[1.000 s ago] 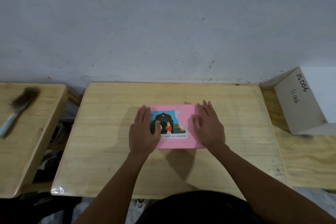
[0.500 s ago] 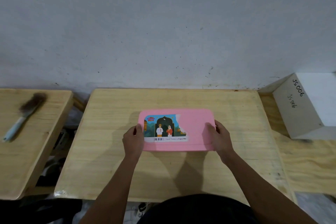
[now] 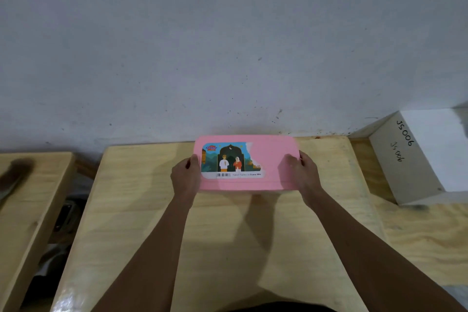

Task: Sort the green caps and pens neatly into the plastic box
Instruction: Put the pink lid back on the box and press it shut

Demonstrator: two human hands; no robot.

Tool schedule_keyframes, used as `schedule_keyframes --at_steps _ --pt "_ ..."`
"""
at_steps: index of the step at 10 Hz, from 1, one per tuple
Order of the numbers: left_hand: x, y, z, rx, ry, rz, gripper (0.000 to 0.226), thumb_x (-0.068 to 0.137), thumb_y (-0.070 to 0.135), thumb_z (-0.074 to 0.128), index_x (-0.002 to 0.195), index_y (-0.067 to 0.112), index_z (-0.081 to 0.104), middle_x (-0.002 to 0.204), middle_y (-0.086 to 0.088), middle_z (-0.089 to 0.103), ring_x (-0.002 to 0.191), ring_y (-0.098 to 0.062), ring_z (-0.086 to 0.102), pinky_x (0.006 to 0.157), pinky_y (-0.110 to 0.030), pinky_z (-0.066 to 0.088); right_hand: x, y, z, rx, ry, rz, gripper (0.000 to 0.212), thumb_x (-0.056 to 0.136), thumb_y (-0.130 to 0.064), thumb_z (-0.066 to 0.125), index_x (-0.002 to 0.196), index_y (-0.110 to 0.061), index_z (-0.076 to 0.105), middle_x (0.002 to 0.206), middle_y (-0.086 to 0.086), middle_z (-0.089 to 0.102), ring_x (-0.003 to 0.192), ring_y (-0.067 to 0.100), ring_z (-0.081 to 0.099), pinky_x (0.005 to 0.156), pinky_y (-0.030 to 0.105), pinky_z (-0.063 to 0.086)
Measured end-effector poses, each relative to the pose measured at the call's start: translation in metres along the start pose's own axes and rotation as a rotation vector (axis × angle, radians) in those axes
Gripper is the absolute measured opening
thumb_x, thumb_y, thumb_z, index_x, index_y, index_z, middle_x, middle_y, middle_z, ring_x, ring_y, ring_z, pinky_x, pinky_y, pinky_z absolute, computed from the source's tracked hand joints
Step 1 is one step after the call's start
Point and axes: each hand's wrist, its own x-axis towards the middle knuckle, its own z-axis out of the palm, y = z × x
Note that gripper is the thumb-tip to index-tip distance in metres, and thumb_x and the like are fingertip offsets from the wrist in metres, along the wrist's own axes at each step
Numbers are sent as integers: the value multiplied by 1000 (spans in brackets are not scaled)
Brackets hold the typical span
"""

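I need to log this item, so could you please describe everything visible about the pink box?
The pink box is a flat rectangular plastic container with rounded corners, its lid closed. A partly torn colourful sticker showing two figures and a barcode covers its left top. The left hand and right hand grip its short ends over the wooden table.

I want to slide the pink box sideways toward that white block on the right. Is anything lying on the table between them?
No. In the head view, only bare wooden tabletop lies between the pink box and the white block, apart from the right hand gripping the box's end.
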Motion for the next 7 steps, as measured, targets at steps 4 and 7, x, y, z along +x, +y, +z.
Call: schedule_keyframes --at_steps 4,7 --pt "38 8 23 -5 -5 -36 40 96 28 44 74 3 66 71 -7 64 67 -23 61 58 -31 41 34 -10 14 -27 0 13 19 86 -31 52 101 -31 64 100 -6 69 98 23 65 83 46 55" --pt "29 21 8 143 -17 26 36 95 30 46 120 8 61 114 -14 66 102 -30 62 82 -34 49 31 -28 11 -247 -15 4 34 88 -36 54 117 -20 60 108 3 68 106 29 64 86 38 51"
